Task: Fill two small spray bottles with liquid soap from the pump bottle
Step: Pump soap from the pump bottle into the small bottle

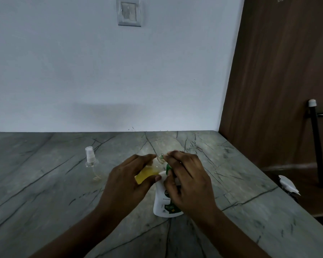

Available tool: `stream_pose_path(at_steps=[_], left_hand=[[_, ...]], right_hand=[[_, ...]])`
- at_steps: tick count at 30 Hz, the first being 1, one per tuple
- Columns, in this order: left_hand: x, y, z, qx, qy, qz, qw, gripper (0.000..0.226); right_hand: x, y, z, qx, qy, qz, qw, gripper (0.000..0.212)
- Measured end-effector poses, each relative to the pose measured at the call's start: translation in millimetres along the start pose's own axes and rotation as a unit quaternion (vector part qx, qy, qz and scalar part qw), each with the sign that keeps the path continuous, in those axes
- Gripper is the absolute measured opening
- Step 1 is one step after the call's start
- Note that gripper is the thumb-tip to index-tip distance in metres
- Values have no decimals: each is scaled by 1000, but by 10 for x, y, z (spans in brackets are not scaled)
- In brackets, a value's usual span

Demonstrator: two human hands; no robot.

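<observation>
The left hand (127, 175) grips a small bottle (147, 173) part full of yellow soap, tilted, its open neck just beside the right hand (186, 175). That hand curls over the top of the standing pump bottle (163, 203). The pump head is hidden, so its grip cannot be told. A capped spray bottle (90, 162) stands apart, left.

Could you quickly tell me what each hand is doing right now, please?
Left hand: holding the small spray bottle.
Right hand: curled over the pump bottle; its grip cannot be told.
</observation>
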State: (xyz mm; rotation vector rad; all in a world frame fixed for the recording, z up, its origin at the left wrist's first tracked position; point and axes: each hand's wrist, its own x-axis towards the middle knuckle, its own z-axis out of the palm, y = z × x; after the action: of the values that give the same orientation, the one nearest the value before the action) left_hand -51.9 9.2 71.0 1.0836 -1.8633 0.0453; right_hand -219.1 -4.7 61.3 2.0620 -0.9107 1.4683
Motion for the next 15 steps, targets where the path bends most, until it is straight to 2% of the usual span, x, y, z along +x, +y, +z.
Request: stream_pose_path(at_steps=[15], left_hand=[[-22,0,-8,15,-20,-4,1000,51]], right_hand=[[-68,-39,70,3,20,3,1000,26]])
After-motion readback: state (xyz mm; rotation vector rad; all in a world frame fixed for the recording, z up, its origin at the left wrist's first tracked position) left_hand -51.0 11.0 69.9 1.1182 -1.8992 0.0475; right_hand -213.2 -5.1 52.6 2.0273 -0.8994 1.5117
